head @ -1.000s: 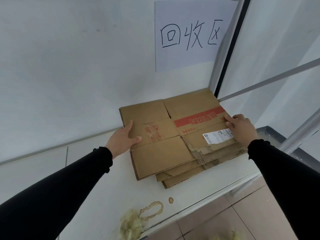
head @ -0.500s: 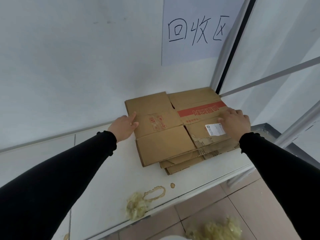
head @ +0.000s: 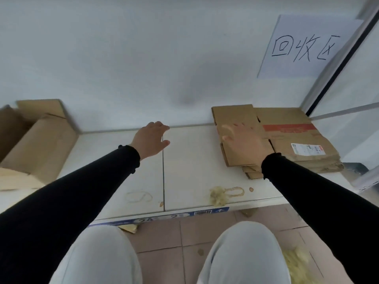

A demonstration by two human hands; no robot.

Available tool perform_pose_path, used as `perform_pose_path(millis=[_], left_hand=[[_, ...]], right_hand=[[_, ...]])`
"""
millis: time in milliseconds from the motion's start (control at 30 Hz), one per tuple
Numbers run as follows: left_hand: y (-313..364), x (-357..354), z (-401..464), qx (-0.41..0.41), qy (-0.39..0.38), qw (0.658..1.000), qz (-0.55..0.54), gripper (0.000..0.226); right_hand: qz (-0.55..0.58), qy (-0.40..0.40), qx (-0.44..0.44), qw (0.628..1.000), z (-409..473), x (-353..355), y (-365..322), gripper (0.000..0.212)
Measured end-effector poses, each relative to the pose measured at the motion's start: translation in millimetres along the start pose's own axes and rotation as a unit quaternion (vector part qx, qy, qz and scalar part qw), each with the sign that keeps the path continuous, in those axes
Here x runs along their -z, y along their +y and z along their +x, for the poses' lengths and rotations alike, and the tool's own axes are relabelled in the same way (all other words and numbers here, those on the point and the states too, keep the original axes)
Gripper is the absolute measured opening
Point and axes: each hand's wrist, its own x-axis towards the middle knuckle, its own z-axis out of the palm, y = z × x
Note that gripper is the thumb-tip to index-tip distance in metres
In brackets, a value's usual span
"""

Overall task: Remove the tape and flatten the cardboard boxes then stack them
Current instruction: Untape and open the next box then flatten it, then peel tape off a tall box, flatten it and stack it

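A stack of flattened cardboard boxes lies on the white table at the right, against the wall; the top sheet has a red band and a white shipping label. My right hand hovers open over the stack's left part, blurred, holding nothing. My left hand is open above the bare table, well left of the stack. At the far left stand unflattened cardboard boxes.
The white table has a seam down its middle. A wad of removed tape and a tape loop lie near its front edge. More tape lies on the tiled floor. A paper sign hangs on the wall.
Both hands have lifted off the flattened stack and moved left. My view has swung left, and the boxes at the far left have come into sight.
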Motion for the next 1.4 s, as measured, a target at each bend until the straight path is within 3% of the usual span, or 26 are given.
perform_pose_path(millis=[433, 633, 767, 833, 933, 1000, 1100, 1167, 1300, 1400], left_hand=[[-177, 71, -184, 0.085, 0.079, 0.992, 0.045, 0.057], [-260, 80, -254, 0.098, 0.142, 0.981, 0.092, 0.068], [-313, 83, -284, 0.168, 0.112, 0.973, 0.107, 0.078], [-335, 82, -292, 0.189, 0.109, 0.969, 0.118, 0.072], [-354, 80, -293, 0.193, 0.119, 0.966, 0.123, 0.039], [-356, 78, -289, 0.180, 0.134, 0.966, 0.126, 0.017], [-348, 74, -283, 0.153, 0.162, 0.971, 0.089, 0.010], [-341, 74, -278, 0.141, 0.195, 0.970, 0.045, 0.021], [-315, 85, -264, 0.173, 0.237, 0.949, -0.115, 0.084], [-281, 99, -243, 0.158, 0.184, 0.924, -0.297, 0.080]], right_hand=[[0.053, -0.030, 0.200, 0.978, 27, -47, -292, 0.053], [0.106, -0.066, 0.274, 0.954, 22, -74, -408, 0.060], [0.130, -0.099, 0.301, 0.939, 18, -90, -471, 0.061], [0.161, -0.118, 0.298, 0.933, 17, -98, -498, 0.060], [0.205, -0.138, 0.286, 0.926, 17, -111, -532, 0.053], [0.230, -0.143, 0.266, 0.925, 18, -121, -548, 0.042], [0.238, -0.100, 0.236, 0.937, 17, -130, -551, 0.028], [0.250, -0.057, 0.229, 0.939, 16, -127, -532, 0.024], [0.297, -0.037, 0.220, 0.928, 26, -93, -463, 0.038], [0.352, -0.057, 0.216, 0.909, 36, -50, -410, 0.037]])
